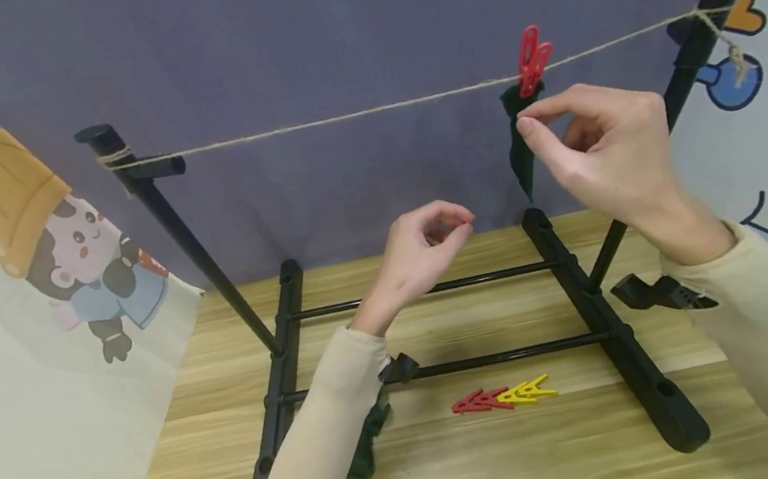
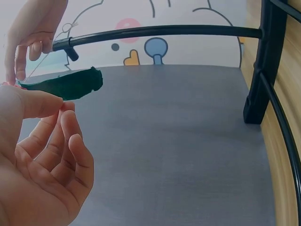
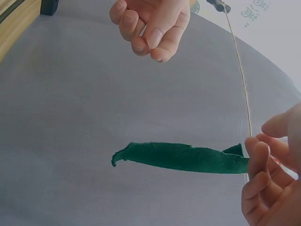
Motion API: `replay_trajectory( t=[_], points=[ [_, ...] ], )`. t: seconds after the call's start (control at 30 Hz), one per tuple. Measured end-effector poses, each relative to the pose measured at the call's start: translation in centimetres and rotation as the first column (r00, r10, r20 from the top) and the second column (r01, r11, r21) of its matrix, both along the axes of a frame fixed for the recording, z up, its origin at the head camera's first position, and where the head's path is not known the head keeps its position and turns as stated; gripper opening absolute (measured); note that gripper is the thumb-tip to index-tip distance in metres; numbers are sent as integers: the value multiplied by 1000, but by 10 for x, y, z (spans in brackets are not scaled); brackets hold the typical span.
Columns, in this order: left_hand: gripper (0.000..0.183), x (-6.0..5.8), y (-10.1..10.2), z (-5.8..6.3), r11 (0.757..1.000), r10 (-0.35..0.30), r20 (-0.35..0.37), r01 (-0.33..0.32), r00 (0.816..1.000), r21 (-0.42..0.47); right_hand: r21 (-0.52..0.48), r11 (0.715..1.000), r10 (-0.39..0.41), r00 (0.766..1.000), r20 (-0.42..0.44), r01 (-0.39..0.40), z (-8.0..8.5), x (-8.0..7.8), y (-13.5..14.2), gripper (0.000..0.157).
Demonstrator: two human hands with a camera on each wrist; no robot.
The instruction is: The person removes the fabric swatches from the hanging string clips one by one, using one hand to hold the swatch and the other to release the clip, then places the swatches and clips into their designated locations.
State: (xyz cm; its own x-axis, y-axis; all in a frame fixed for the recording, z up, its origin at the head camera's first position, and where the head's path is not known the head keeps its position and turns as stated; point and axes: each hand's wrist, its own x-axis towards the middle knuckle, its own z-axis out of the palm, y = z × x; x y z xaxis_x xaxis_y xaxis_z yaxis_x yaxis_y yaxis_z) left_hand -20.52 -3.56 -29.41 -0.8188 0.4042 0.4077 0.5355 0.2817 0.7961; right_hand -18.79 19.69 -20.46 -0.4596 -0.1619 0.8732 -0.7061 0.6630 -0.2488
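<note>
A dark green piece of cloth (image 1: 521,155) hangs from a thin string (image 1: 340,118), held at its top by a red clothespin (image 1: 530,66). My right hand (image 1: 620,142) is beside the cloth's upper part, just below the clothespin. Its thumb and forefinger are close together, and nothing shows in their grasp. Lower and to the left, my left hand (image 1: 421,247) is in the air with loosely bent fingers around nothing. In the left wrist view the green cloth (image 2: 70,84) appears beyond the left thumb. The right wrist view shows its full length (image 3: 178,156).
A black frame stands on the wooden table (image 1: 202,453), its left post (image 1: 191,247) and right post (image 1: 681,83) bearing the string. Red clothespins (image 1: 479,400) and yellow clothespins (image 1: 526,391) lie in front of the lower bar. More green cloth (image 1: 363,454) is partly behind my left forearm.
</note>
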Motion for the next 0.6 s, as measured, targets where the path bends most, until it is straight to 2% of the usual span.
replay_trajectory(
  t=[0.37,0.6],
  points=[
    [15,-10,14,12,999,15,-41,-14,999,29,-173,985,-7,1000,-28,2,13,-1,-2,19],
    [15,-14,25,24,998,20,-36,-18,999,66,-185,982,-54,998,-30,47,21,2,2,27]
  ],
)
